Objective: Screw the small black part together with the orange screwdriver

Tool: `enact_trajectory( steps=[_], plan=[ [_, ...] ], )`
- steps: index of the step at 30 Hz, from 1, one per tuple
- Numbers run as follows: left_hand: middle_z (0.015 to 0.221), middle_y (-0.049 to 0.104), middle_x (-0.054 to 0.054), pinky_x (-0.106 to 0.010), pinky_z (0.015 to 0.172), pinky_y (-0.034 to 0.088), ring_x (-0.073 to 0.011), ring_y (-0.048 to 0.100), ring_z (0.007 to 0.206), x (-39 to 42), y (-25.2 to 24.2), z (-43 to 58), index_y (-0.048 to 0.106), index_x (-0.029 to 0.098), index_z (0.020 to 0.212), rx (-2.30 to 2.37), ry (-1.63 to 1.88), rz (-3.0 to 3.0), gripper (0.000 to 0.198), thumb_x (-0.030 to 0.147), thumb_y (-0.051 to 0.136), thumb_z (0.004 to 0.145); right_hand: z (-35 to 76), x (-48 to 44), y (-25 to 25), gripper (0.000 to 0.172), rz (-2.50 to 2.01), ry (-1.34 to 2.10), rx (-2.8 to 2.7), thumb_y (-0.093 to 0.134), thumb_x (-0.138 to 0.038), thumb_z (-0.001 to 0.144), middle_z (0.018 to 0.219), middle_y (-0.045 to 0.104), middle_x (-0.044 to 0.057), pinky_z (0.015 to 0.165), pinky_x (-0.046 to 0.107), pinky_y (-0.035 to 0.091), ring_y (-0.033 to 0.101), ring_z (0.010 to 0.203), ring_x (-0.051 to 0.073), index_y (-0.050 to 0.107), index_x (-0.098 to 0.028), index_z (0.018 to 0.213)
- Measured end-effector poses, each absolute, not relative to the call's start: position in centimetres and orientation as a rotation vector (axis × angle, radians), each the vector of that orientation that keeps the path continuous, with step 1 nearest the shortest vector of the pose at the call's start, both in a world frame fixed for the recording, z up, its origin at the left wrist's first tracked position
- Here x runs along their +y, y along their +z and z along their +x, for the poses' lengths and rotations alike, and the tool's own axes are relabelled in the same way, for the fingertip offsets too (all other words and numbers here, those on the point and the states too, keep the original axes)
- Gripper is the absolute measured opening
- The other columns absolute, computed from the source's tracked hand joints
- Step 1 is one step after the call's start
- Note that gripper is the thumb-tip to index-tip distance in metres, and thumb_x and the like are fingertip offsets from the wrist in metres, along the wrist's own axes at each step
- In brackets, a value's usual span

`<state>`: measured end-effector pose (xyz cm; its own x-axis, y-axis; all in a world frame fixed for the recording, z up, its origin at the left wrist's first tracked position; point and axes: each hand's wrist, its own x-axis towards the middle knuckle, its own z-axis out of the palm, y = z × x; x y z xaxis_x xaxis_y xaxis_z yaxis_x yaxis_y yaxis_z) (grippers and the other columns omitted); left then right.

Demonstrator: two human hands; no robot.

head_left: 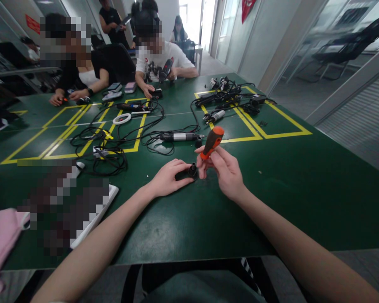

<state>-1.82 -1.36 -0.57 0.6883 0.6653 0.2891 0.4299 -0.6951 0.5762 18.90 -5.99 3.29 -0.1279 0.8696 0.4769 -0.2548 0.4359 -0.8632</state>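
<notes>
My curled right hand (229,172) grips the screwdriver (214,137), left of which my left hand (168,176) pinches a black part (192,171).

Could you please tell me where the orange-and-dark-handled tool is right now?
In the head view, the tool is just right of centre, in the right hand, near the black part at the left hand.
</notes>
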Motion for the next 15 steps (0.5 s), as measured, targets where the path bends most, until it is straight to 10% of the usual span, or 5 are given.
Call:
enact_trajectory(
  steps=[15],
  plan=[
    [0.108, 0.073, -0.008, -0.04, 0.094, 0.057, -0.0254, 0.068, 0.102, -1.26, -0.61, -1.74, 0.074, 0.021, 0.121, 0.841, 0.674, 2.434, 0.028, 0.039, 0.075, 0.099, 18.73, -5.93, 3.11, 0.034, -0.566, 1.088, -1.332, 0.068, -0.054, 0.103, 0.08, 0.07, -0.004, 0.052, 0.023, 0.052, 0.059, 0.052, 0.009, 0.056, -0.026, 0.119]
  ],
)
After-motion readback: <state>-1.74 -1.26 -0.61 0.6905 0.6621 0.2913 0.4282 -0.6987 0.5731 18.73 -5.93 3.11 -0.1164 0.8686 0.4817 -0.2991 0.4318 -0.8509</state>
